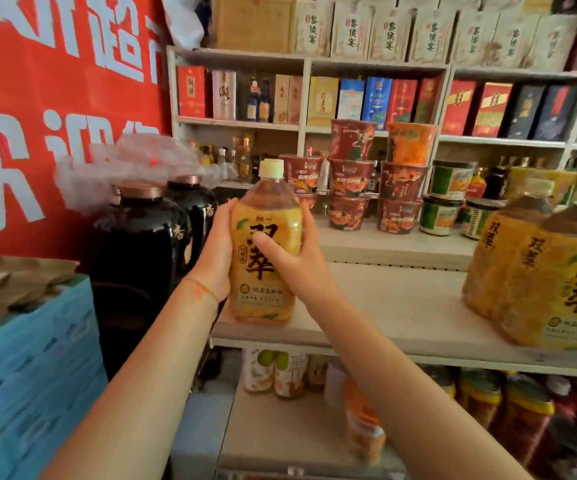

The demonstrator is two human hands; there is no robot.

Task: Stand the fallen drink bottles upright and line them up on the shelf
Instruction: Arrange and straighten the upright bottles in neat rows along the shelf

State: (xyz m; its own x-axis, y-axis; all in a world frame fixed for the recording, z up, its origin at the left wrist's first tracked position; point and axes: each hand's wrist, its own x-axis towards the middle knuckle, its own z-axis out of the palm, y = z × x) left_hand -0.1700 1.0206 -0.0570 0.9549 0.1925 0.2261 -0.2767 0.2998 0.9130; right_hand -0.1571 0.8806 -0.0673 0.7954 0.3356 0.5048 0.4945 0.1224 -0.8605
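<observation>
Held bottle: a clear plastic drink bottle with amber tea, a yellow label with large black characters and a pale cream cap. It stands upright at the left end of the shelf, its base on or just above the board; I cannot tell if it touches.
Left hand: the left hand grips the left side of this bottle, the palm against the label and the fingers going behind it. A thin red string is around the wrist.
Right hand: the right hand grips the right side of the same bottle, the thumb lying across the front of the label.
Hands together: both hands are clamped on the one bottle, one at each side.
Shelf: a pale wooden shelf board, with a raised step behind it.
Other bottles: a group of the same yellow-label tea bottles stands upright at the right end of the shelf, well apart from the held bottle.
Behind: red and orange instant noodle cups are stacked on the raised step, with green-label cups beside them.
Left side: two big black ceramic jars with copper-colour lids stand just beside the shelf, in front of a red banner with white characters.
Upper shelves: coloured gift boxes stand in rows.
Lower shelf: more drink bottles, blurred.
</observation>
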